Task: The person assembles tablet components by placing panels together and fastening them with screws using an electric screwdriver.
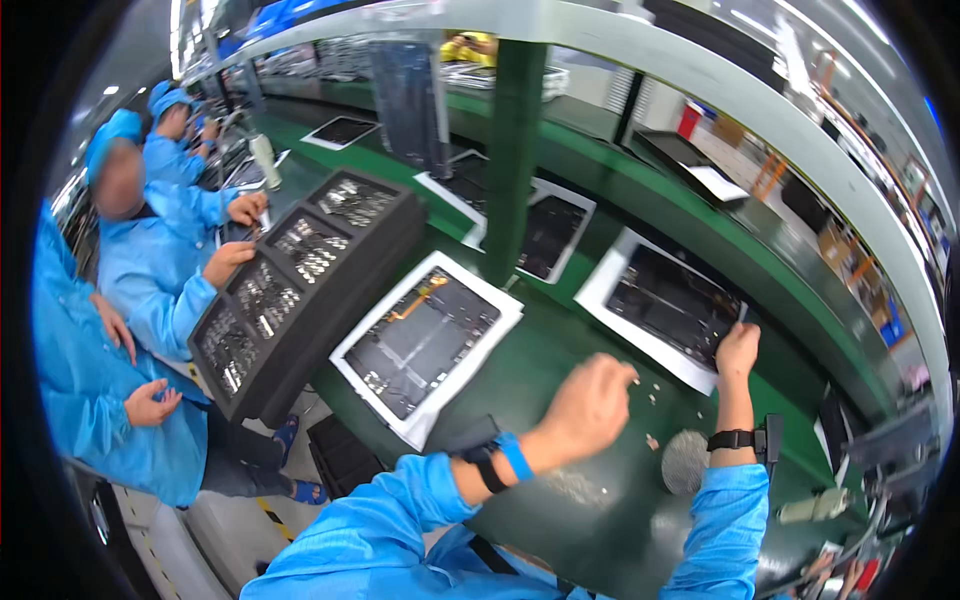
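Note:
My right hand (738,350) is closed at the near right corner of a black tablet housing (670,300), with a small pale piece showing at the fingertips. The housing lies on a white sheet (600,285) at the back of the green bench. My left hand (588,410) hangs above the bench in front of it, fingers curled together and slightly blurred; what they hold, if anything, is hidden. Small pale bits (653,395) lie just right of the left hand. A round, grey textured disc (685,462) sits beside my right wrist.
A second tablet housing (425,340) with an orange flex cable lies on white sheets to the left. Past it stands a black foam tray (330,290) of small metal parts, where co-workers in blue gowns work. A green post (512,150) rises behind. A pale bottle (815,506) is at right.

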